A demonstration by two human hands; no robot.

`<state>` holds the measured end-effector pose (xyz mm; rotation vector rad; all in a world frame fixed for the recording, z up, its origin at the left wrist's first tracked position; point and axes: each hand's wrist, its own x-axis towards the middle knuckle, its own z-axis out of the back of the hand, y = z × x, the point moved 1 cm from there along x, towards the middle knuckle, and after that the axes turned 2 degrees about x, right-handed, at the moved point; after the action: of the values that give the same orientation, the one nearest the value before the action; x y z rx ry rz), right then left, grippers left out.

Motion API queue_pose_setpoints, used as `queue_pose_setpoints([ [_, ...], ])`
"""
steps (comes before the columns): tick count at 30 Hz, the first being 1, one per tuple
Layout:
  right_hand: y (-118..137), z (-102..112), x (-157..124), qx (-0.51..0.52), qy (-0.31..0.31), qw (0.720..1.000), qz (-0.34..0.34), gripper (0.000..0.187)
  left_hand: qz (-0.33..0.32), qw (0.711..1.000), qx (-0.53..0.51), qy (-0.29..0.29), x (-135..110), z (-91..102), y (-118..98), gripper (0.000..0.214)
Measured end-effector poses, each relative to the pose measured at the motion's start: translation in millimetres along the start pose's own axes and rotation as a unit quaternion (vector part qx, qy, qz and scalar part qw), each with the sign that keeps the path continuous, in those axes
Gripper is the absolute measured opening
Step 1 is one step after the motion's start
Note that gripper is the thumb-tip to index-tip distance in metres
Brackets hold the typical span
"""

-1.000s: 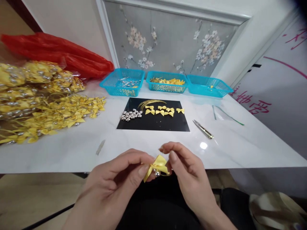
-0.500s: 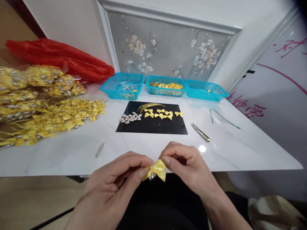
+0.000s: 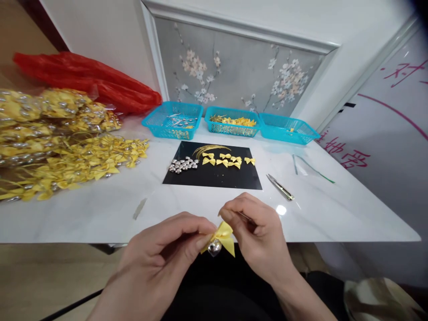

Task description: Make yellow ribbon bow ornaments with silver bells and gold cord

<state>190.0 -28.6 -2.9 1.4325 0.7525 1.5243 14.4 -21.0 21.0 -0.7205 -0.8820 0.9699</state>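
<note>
Currently, the left hand (image 3: pixel 163 258) pinches a yellow ribbon bow (image 3: pixel 228 243) between thumb and forefinger, a silver heart-shaped bead (image 3: pixel 214 248) hanging at its six o'clock. The right hand (image 3: pixel 259 234) presses thumb and forefinger together at the bow's one o'clock; whether they grip anything, I cannot tell. A black mat (image 3: pixel 230 180) lies at twelve o'clock, thread snips (image 3: pixel 280 187) at two.

Nearer me than black mat (image 3: pixel 207 181): left hand (image 3: pixel 158 256) hides part of yellow bow (image 3: pixel 228 244); right hand (image 3: pixel 259 238) perhaps pinches something thin, too small to tell. Left of mat, bow pile (image 3: pixel 83 160) cut by view's edge.
</note>
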Motion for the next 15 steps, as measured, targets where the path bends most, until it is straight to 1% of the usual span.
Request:
queue_pose_setpoints([
  [2, 2.6, 4.0, -0.3, 0.058, 0.038, 0.995, -0.071, 0.019, -0.027, 1.0, 0.013, -0.002, 0.1, 0.2, 0.2, 0.018],
  [4, 6.1, 6.4, -2.4, 0.107, 0.09, 0.98, -0.141, 0.023, -0.063, 0.998, 0.031, -0.001, 1.2, 0.2, -0.2, 0.02],
  [5, 8.0, 6.7, -3.9, 0.119, 0.111, 0.973, -0.164, 0.024, -0.079, 0.996, 0.037, 0.004, 1.6, 0.1, -0.3, 0.022],
  [6, 9.8, 6.4, -5.5, 0.122, 0.124, 0.969, -0.173, 0.023, -0.091, 0.995, 0.041, 0.01, 1.5, -0.2, 0.0, 0.023],
  [7, 11.6, 5.7, -7.1, 0.117, 0.125, 0.97, -0.17, 0.022, -0.102, 0.994, 0.044, 0.014, 0.5, -0.4, 0.6, 0.024],
  [9, 14.3, 3.3, -9.9, 0.096, 0.102, 0.98, -0.141, 0.021, -0.125, 0.99, 0.059, 0.006, -4.1, -0.9, 3.2, 0.026],
  [11, 15.6, 0.5, -12.2, 0.07, 0.065, 0.989, -0.111, 0.021, -0.159, 0.981, 0.107, -0.041, -11.3, -0.9, 6.1, 0.03],
  [13, 15.9, -2.4, -14.2, 0.051, 0.037, 0.994, -0.091, 0.021, -0.205, 0.959, 0.172, -0.097, -17.9, -1.4, 7.7, 0.036],
  [15, 15.7, -4.8, -15.9, 0.037, 0.024, 0.997, -0.068, 0.02, -0.246, 0.937, 0.217, -0.118, -20.9, -3.5, 7.5, 0.04],
])
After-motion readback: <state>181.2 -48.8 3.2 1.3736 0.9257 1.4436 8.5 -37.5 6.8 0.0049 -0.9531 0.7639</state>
